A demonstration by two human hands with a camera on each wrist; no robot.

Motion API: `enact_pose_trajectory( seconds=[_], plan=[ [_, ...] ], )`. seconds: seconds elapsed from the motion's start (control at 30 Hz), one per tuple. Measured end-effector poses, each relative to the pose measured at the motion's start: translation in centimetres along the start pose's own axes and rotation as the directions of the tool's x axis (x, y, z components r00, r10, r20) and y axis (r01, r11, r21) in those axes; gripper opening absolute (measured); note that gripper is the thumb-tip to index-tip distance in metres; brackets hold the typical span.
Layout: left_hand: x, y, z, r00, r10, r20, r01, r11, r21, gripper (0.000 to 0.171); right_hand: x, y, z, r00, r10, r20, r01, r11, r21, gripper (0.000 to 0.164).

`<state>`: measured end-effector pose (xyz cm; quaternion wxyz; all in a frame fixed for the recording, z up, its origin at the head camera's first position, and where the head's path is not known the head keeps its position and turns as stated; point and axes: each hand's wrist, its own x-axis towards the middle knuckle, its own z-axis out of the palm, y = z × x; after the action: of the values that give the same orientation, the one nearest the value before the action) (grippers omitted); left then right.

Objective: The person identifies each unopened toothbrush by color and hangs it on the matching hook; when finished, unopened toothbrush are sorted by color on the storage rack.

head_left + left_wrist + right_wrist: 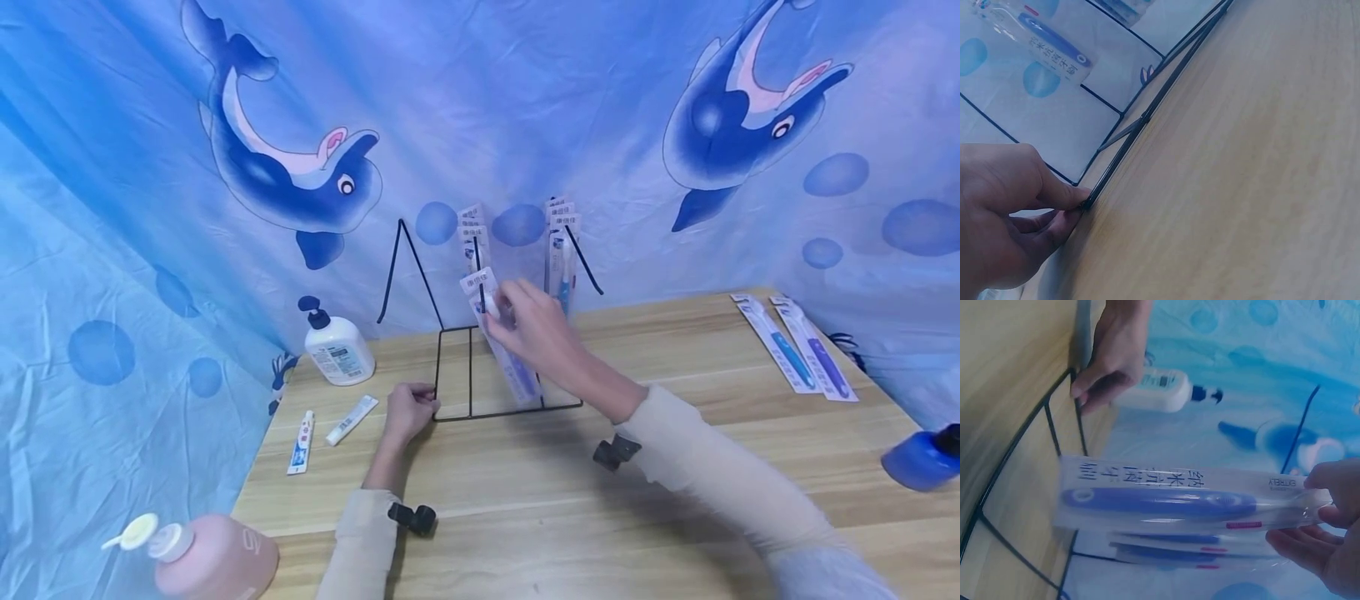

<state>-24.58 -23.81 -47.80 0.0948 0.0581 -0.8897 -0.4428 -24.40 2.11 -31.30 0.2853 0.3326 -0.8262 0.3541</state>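
A black wire display rack (471, 375) stands on the wooden table. My left hand (409, 412) pinches its near left corner between thumb and fingers; the left wrist view shows this grip on the wire (1144, 117). My right hand (536, 325) pinches a packaged purple toothbrush (1160, 501) near the upper end of its clear pack. The pack's card top (477, 282) is at the tip of the rack's middle prong. Further back on that prong hang several packaged toothbrushes (471, 221). More packs (564, 250) hang on the right prong. The left prong (390, 271) holds none.
Two packaged toothbrushes, one blue (780, 346) and one purple (817, 350), lie at the right. Left of the rack are a white pump bottle (341, 354) and two small tubes (302, 446). A pink bottle (217, 558) and a blue bottle (918, 460) stand nearer. A dolphin curtain hangs behind.
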Motion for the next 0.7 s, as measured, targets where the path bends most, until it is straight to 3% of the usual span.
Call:
enact_pose_trajectory(
  seconds=[0.37,0.7],
  plan=[
    [0.1,-0.2,-0.2,1.000,0.003,0.010,-0.003,1.000,0.006,0.028,4.2,3.2,3.9,0.988,0.131,-0.087,-0.128,0.991,0.045,0.021],
    [0.0,-0.1,0.1,1.000,0.014,0.013,-0.014,1.000,-0.012,0.027,6.0,4.8,4.8,0.985,0.145,-0.098,-0.144,0.989,0.013,0.023]
  ],
)
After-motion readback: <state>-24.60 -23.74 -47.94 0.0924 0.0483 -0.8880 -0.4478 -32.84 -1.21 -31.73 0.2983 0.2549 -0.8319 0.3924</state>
